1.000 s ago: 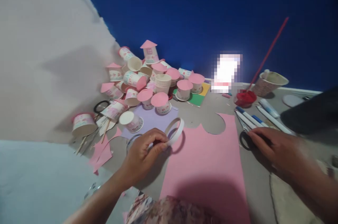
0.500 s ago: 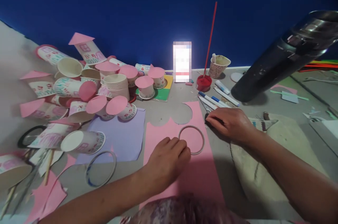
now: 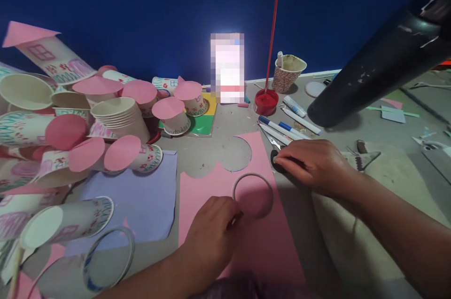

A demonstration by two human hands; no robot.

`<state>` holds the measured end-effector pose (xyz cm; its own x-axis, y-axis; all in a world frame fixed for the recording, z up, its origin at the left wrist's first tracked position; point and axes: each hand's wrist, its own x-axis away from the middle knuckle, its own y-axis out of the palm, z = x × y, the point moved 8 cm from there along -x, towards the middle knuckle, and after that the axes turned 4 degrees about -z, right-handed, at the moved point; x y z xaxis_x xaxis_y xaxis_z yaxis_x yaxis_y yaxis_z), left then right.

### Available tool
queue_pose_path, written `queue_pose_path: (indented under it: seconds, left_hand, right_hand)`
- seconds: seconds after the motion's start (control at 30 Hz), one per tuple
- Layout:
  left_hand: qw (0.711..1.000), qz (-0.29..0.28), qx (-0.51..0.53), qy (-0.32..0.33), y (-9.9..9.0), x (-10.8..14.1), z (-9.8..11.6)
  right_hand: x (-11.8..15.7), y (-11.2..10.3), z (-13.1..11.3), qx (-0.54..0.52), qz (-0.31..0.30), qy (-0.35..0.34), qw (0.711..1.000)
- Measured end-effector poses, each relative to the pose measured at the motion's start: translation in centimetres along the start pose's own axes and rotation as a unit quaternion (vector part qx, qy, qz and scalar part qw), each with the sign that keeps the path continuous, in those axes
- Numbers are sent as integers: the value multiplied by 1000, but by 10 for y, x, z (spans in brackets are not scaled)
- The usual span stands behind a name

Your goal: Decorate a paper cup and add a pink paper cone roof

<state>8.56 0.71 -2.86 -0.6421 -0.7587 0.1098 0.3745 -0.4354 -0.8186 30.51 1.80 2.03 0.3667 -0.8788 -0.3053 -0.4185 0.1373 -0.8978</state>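
Step in hand, by judgement: placing of a narrow, pale grey-white round ring [image 3: 252, 174] over a smooth pink paper sheet [image 3: 260, 245], just nearer than the curved cut-outs along the far edge; cannot tell flat contact from slight tilt

Next move, as judged: calling for a level, steady ring, wholly within the uncut pink, clear of the cut curves

Left hand [image 3: 214, 233]: low over the pink sheet, fingers curled inward, thumb and forefinger pressed together in a pinch on the near-left rim of the ring; exact contact partly hidden

Right hand [image 3: 313, 162]: palm down beside the sheet, fingers bunched together over the black handle of a pair of metal scissors [image 3: 272, 142]; cannot tell a firm grip from a light touch

Beside the scissors: slim white felt pens with blue caps [image 3: 269, 126], in a loose row

To the left: second pale round ring with blue inside [image 3: 132, 245], partly over a flat lilac paper sheet [image 3: 141, 200]; beyond, heaped white paper cups with pink paper roofs [image 3: 176, 125]
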Motion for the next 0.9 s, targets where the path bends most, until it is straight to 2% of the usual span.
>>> queue_pose_path:
  seconds: [0.1, 0.23, 0.3, 0.37, 0.5, 0.7, 0.9]
  left_hand:
    - [999, 7, 26, 42, 3, 4, 1]
    - [994, 34, 83, 67, 2, 9, -1]
    - [992, 51, 86, 73, 1, 11, -2]
    - [990, 63, 68, 107, -1, 12, 4]
    - [981, 73, 23, 178, -5, 16, 17]
    - [989, 35, 51, 132, -2, 16, 6]
    - [993, 35, 55, 102, 1, 15, -2]
  right_hand:
    - [1, 2, -11, -41, -49, -18, 998]
    - [3, 18, -45, -76, -177, -64, 979]
    - [4, 23, -61, -95, -207, -100, 969]
    - [4, 24, -66, -101, -204, -108, 968]
    - [2, 22, -58, -87, -184, -80, 976]
    - [3, 22, -52, -112, -191, -58, 973]
    - [6, 26, -49, -127, -206, -35, 970]
